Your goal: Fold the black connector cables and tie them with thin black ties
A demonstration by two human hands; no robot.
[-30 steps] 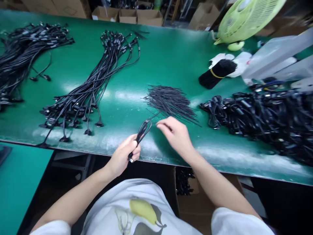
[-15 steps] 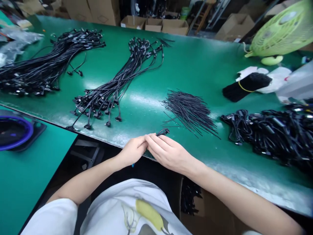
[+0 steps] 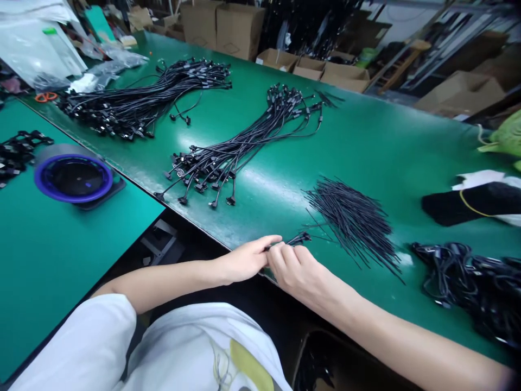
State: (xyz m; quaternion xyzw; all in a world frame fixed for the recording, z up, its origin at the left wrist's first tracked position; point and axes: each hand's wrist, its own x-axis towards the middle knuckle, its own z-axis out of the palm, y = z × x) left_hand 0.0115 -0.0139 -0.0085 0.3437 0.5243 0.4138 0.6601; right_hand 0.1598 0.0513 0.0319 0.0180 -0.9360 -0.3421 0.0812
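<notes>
My left hand and my right hand meet at the front edge of the green table. Both are closed on a black cable, whose connector end sticks out past the right hand's knuckles. Most of it is hidden by my fingers. The left thumb lies stretched along the top, and the right fingers curl down against the left hand. Just to the right of them lies a loose heap of thin black ties. Beyond the hands, a bunch of black cables with connectors lies slantwise on the table.
Another large cable pile lies at the back left. Coiled cables and a banded black bundle are on the right. A purple-rimmed round device sits on the left table. Orange-handled scissors and cardboard boxes are farther off.
The view has turned left, so everything sits farther right, and the scissors have come into view. My right fingers have curled more and the left thumb has stretched out over the cable.
</notes>
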